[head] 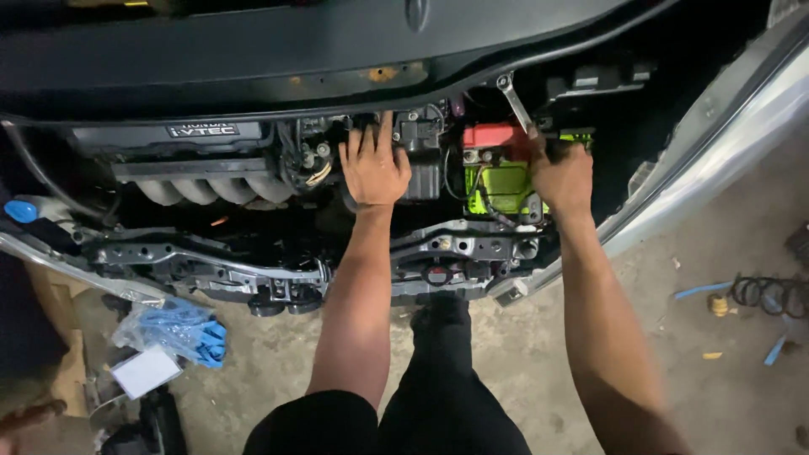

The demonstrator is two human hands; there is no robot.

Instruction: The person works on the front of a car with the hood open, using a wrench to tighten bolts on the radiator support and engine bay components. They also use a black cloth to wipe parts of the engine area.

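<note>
I look down into an open car engine bay. My left hand [373, 168] lies flat with fingers spread on dark engine parts beside the grey intake manifold [202, 187]. My right hand [563, 174] grips a metal wrench [513, 101] whose ring end points up and left. The wrench stands over a bright green battery [501, 187] with a red terminal cover [493, 136]. My right fingers hide the wrench's lower end.
The raised dark hood [253, 50] spans the top. A metal front crossmember [253, 270] runs below the engine. A plastic bag with blue parts [173, 330] lies on the concrete floor at left. A coil spring [771, 295] lies at right.
</note>
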